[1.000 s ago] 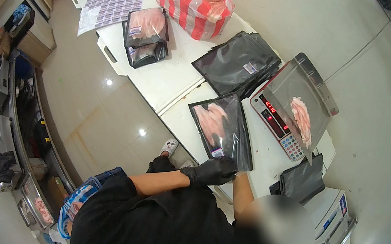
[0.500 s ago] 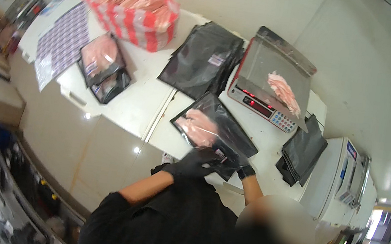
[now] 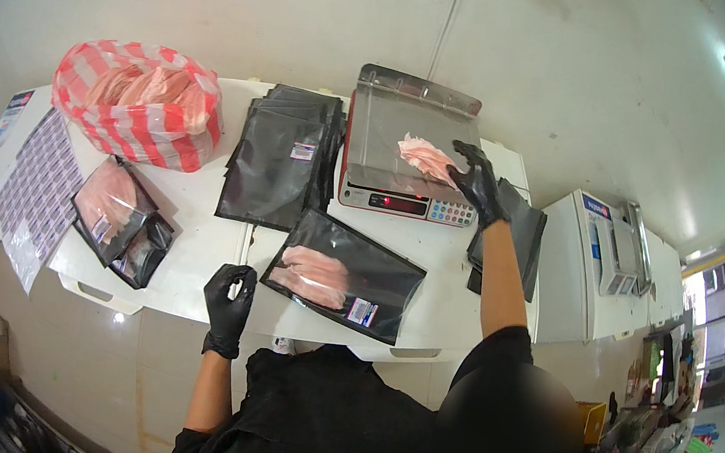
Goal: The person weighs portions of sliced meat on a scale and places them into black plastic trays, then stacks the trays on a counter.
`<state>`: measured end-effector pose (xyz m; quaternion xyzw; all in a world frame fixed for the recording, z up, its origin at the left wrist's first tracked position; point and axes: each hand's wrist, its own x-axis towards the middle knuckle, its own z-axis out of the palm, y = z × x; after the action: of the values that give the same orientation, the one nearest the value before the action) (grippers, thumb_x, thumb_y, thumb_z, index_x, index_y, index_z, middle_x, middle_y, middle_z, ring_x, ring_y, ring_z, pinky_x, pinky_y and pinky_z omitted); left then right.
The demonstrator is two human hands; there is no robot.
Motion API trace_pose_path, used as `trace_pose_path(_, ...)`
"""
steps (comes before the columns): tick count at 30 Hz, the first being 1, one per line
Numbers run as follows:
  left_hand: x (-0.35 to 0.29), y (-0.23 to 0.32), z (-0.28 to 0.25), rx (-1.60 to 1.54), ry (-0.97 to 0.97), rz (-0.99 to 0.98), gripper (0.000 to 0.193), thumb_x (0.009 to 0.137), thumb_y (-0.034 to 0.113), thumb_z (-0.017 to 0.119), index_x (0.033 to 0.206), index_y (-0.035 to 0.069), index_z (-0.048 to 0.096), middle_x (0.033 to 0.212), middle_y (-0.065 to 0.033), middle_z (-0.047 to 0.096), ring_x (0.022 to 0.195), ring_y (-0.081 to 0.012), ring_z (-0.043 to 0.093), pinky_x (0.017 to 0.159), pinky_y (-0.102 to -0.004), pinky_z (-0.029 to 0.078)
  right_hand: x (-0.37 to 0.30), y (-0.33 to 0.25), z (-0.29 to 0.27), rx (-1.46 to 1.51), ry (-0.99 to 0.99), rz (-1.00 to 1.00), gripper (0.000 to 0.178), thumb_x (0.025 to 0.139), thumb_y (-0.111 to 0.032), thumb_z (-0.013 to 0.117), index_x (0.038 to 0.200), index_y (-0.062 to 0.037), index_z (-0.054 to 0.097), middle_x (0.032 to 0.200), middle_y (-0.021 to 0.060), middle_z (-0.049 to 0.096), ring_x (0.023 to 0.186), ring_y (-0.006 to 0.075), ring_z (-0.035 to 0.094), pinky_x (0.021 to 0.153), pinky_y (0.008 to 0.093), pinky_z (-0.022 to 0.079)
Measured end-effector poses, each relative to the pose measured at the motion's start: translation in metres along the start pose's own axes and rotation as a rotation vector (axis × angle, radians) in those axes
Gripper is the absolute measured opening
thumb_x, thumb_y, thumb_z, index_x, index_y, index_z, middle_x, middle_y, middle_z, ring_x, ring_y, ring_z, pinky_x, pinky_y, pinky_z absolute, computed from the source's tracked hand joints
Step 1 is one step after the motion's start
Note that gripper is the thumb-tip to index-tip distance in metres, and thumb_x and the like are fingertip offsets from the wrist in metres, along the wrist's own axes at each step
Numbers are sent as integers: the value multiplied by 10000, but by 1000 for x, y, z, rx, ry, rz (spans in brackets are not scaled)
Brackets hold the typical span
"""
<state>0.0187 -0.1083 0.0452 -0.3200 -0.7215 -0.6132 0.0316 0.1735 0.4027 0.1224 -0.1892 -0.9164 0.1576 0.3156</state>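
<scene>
Both my hands wear black gloves. My right hand (image 3: 476, 182) is over the right part of the scale (image 3: 382, 151), its fingers spread beside the right end of a pink strip of raw meat (image 3: 426, 156); whether the fingertips touch it I cannot tell. The meat lies on the scale's metal pan. My left hand (image 3: 229, 305) hovers at the table's front edge, thumb and fingers curled into a ring with nothing seen in them. To its right a black, clear-fronted bag (image 3: 384, 274) lies flat, with pink meat strips (image 3: 313, 277) inside and a small label (image 3: 362, 312).
Stacked black bags (image 3: 272, 158) lie left of the scale, others (image 3: 523, 235) to its right. At the back left stands a red-and-white striped bag (image 3: 198, 146) of meat. Filled bags (image 3: 111, 200) and a label sheet (image 3: 41, 172) lie nearer. A white machine (image 3: 561, 264) stands right.
Both hands have left the bag lying in front. My right hand has moved up to the meat on the scale, my left hand away to the left. The view has turned.
</scene>
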Motion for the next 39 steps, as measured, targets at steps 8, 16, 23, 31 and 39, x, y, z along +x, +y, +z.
trace_pose_path(8, -66, 7, 40, -32, 96, -172, 52, 859, 15, 731, 883, -13, 695, 800, -114, 686, 706, -224, 640, 668, -331, 494, 54, 2, 14, -107, -482, -46, 412, 693, -263, 806, 1011, -16, 719, 943, 228, 714, 882, 404, 694, 784, 432, 554)
trace_pose_path(16, -114, 31, 81, -24, 37, -267, 51, 856, -30, 708, 905, -28, 699, 831, -88, 699, 742, -149, 635, 694, -294, 498, 18, 7, 26, -107, -141, -124, 243, 810, -151, 759, 1014, -38, 692, 842, 201, 714, 807, 343, 734, 701, 424, 558)
trace_pose_path(23, -103, 79, 121, 101, -14, -93, 75, 826, 5, 751, 890, 17, 712, 835, -115, 712, 743, -240, 664, 702, -355, 514, 19, 48, -3, 554, 16, 140, 249, 856, -126, 745, 1053, 7, 675, 875, 84, 699, 800, 155, 624, 748, 356, 520)
trace_pose_path(31, -125, 92, 192, 281, -269, 14, 272, 806, 170, 786, 1036, 65, 686, 931, -129, 657, 871, -341, 636, 737, -465, 510, -130, 23, -70, 1073, -311, 324, 406, 1019, -233, 578, 1366, -25, 557, 1237, 58, 646, 1087, 136, 615, 840, 286, 492)
trace_pose_path(39, -123, 87, 235, 486, -431, -12, 312, 844, 188, 701, 1107, 45, 611, 977, -175, 626, 918, -392, 620, 777, -499, 511, -326, 4, -57, 1311, -569, 1001, 616, 903, -184, 602, 1488, -56, 457, 1286, 50, 637, 1057, 181, 654, 806, 276, 493)
